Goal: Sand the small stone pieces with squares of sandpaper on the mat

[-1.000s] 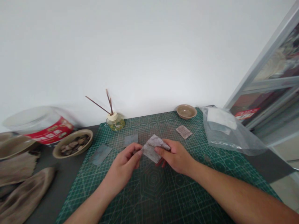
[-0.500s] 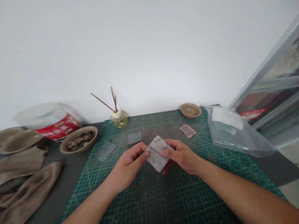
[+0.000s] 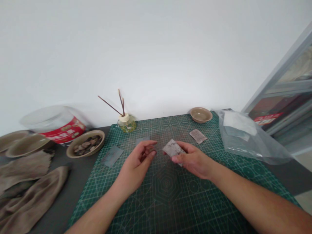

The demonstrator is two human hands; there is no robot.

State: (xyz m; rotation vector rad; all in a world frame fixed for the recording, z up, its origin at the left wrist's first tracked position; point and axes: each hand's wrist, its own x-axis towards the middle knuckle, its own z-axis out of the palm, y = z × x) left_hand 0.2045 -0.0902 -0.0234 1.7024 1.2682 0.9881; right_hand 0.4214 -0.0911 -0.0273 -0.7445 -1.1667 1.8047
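Above the green cutting mat [image 3: 168,208], my right hand [image 3: 197,161] grips a small folded sheet [image 3: 172,148], pale grey with dark stains, that looks like worn sandpaper. Its thumb lies on the top face and the fingers are behind, partly hidden. My left hand [image 3: 136,164] is just to the left, empty, with thumb and fingers loosely curled and apart. Two thin grey-blue sheets lie on the mat: one [image 3: 113,156] left of this hand, the other [image 3: 143,139] partly behind it. A brownish, stained sheet [image 3: 198,136] lies beyond my right hand.
A reed diffuser [image 3: 127,124] and a small bowl [image 3: 201,115] stand at the mat's back. On the left are a bowl of stones [image 3: 70,151], more bowls [image 3: 26,147], a red-labelled plastic tub [image 3: 62,130] and brown cloths [image 3: 46,191]. A clear plastic bag [image 3: 246,139] lies right.
My left hand has let go of the grey sheet and moved slightly left. The sheet, spread with a crease before, is now folded smaller in my right hand. The view has shifted slightly.
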